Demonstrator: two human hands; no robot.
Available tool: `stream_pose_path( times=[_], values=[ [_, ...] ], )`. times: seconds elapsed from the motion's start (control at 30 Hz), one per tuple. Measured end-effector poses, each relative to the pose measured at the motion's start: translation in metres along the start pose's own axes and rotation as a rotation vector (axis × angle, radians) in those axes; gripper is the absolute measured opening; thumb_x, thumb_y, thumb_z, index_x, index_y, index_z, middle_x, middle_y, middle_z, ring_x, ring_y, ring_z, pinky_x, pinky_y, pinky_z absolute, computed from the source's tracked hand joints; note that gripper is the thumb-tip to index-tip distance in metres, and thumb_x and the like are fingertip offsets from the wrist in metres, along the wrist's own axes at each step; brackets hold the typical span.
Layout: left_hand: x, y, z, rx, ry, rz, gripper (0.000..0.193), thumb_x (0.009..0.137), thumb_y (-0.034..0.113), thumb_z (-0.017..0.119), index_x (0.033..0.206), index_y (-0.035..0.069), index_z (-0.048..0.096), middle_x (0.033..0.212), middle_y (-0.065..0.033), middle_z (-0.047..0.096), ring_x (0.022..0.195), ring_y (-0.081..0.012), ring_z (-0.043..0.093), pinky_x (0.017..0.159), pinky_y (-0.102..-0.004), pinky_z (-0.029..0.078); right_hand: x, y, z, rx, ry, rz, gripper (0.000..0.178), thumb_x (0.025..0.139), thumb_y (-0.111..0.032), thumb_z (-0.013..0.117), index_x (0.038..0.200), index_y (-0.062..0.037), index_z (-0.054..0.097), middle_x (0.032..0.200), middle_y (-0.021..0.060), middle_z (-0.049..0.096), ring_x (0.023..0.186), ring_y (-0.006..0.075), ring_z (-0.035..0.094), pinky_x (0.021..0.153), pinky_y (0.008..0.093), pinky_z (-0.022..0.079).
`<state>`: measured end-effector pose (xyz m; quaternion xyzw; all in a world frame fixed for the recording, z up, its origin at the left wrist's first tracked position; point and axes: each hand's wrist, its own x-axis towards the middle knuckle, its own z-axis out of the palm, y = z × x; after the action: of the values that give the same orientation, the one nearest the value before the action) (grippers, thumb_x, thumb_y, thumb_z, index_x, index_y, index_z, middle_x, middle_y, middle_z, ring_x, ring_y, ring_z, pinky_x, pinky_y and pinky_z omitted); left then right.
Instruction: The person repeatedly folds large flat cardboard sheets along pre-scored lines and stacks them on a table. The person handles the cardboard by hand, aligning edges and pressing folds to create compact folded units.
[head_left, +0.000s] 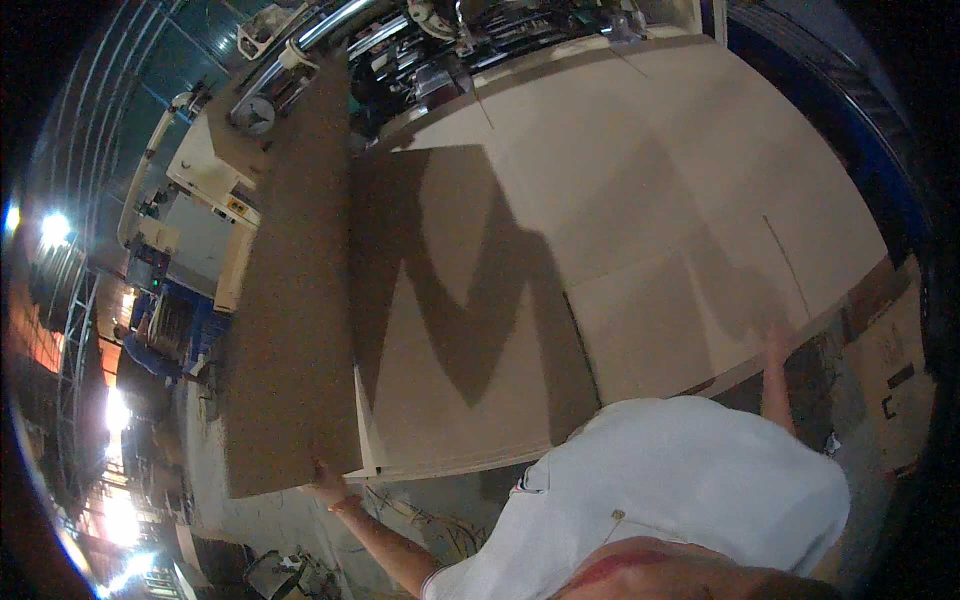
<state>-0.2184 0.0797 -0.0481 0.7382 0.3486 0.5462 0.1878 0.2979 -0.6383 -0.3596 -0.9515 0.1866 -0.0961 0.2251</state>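
Observation:
A broad sheet of brown cardboard (pixel 640 235) with dark cut lines lies before me on a stack of similar sheets. On the left, a tall cardboard panel (pixel 295 270) stands tilted up from the surface. My left hand (pixel 328 487) grips the lower corner of that panel, its fingers partly hidden. At the right near edge of the broad sheet is my right hand (pixel 775 342), touching or just above the cardboard. Its fingers are dim and blurred, so their pose is unclear. Shadows of my body and arm fall across the sheet.
A machine with metal rollers (pixel 440 50) stands along the far edge, with a cream-coloured housing (pixel 215 160) at left. Another piece of cardboard (pixel 890 370) stands at the right. A person in blue (pixel 150 355) is far left. Loose scraps (pixel 430 515) lie on the floor.

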Motion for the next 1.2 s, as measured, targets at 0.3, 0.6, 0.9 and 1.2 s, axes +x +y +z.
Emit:
stream_pose_path(
  times=[0.3,0.6,0.9,1.2],
  values=[
    [0.046,-0.077,-0.052,-0.055,0.068,-0.244,0.032,0.09,0.016,0.061,0.113,-0.005,0.063,0.112,-0.0123,0.065,0.097,-0.0196,0.06,0.085,-0.0337,0.047,0.045,0.041,0.032,0.842,0.031,0.474,0.048,0.09,-0.037,0.051,0.118,0.0015,0.058,0.116,0.0157,0.061,0.101,0.0321,0.058,0.086,0.0427,0.045],
    [0.034,0.001,-0.014,-0.094,0.085,-0.176,0.037,0.089,0.022,0.061,0.118,-0.002,0.062,0.117,-0.0119,0.063,0.102,-0.0222,0.058,0.088,-0.0349,0.046,0.029,0.02,-0.007,0.858,0.009,0.491,0.031,0.087,-0.033,0.059,0.099,-0.0043,0.055,0.092,0.0051,0.055,0.076,0.0191,0.051,0.066,0.0349,0.041],
    [0.024,0.03,0.012,-0.09,0.301,-0.2,0.035,0.091,0.028,0.057,0.107,-0.002,0.067,0.099,-0.0135,0.067,0.081,-0.02,0.059,0.07,-0.0353,0.051,0.066,0.038,-0.072,1.349,-0.22,0.649,0.026,0.083,-0.028,0.068,0.068,-0.0157,0.051,0.055,-0.0052,0.041,0.045,0.0073,0.037,0.039,0.0277,0.032],
    [0.045,0.154,0.023,0.086,0.218,0.328,0.022,0.089,0.017,0.06,0.086,-0.003,0.068,0.081,-0.0084,0.067,0.066,-0.0138,0.056,0.06,-0.0305,0.047,-0.036,0.024,-0.13,1.504,-0.073,0.574,0.02,0.084,-0.028,0.068,0.075,-0.0131,0.058,0.059,-0.0035,0.049,0.051,0.0096,0.045,0.048,0.0272,0.036]
  ],
)
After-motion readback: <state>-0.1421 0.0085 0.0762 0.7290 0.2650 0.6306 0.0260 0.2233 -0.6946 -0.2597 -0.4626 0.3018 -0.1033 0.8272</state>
